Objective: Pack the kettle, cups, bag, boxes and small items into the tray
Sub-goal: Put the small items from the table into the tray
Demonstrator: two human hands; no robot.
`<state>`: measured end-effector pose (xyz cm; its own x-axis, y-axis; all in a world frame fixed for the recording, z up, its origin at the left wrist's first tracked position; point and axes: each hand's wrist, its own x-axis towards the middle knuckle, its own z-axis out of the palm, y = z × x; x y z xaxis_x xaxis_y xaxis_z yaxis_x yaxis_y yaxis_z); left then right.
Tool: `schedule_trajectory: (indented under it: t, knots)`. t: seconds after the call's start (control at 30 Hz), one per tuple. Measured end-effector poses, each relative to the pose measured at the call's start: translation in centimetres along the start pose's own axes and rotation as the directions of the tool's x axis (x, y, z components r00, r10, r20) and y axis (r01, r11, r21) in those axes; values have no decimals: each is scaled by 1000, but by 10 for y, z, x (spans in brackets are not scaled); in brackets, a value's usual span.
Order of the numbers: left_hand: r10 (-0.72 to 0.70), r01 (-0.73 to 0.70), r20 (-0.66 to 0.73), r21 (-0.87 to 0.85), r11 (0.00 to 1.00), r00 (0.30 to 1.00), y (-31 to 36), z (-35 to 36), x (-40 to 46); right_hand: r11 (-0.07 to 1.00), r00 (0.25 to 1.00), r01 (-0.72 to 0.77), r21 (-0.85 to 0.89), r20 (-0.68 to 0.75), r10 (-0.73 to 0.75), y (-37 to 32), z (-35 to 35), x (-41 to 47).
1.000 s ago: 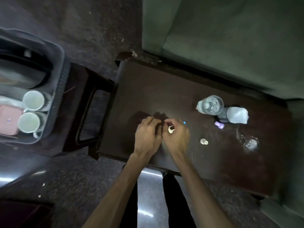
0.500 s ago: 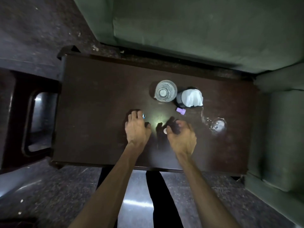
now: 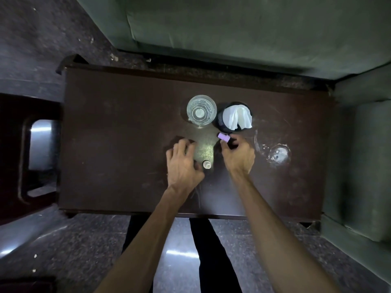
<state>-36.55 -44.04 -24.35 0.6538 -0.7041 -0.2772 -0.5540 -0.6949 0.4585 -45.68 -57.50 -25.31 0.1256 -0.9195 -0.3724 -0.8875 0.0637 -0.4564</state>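
On the dark brown table [image 3: 110, 144] a small purple item [image 3: 223, 137] lies just in front of a dark cup stuffed with white tissue [image 3: 234, 117]. My right hand [image 3: 238, 154] has thumb and forefinger pinched on the purple item. A clear drinking glass [image 3: 201, 109] stands upright left of the dark cup. A tiny white bottle [image 3: 206, 164] stands between my hands, beside the thumb of my left hand [image 3: 183, 163]. That hand rests knuckles up with its fingers curled on the tabletop, hiding whatever is under them. The tray is out of view.
A clear round mark or lid [image 3: 278, 154] sits on the table's right part. A green sofa [image 3: 232, 28] runs along the far and right sides. A dark stool [image 3: 23, 157] stands at the left, on a speckled floor.
The view swung right, so the tray with cups left the picture. My hands parted; the right one reached forward onto the purple item and uncovered the white bottle. The left hand stayed low on the table.
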Motion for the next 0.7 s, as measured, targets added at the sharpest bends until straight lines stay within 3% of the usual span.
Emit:
schedule_trajectory:
  t: [0.1,0.23,0.37,0.5,0.7]
  knots:
    - [113,-111,106,-28,993,988,9,7,-8,1000,1000,-18,-4,-1,18,5,0,-3]
    - [103,-99,154,-28,995,983,14,19,-11,993,995,-96,63,35,94,9,-3,-20]
    - [75,-71,32,-123,990,997,9,14,-9,990,996,-40,138,90,27,2,-4,-44]
    - [-66,18,-170,-274,962,983,-12,-17,-11,970,988,-3,245,152,-35,-32,7,-74]
    - [-282,92,-429,-413,906,858,-97,-108,-18,931,933,130,342,277,-232,-129,61,-132]
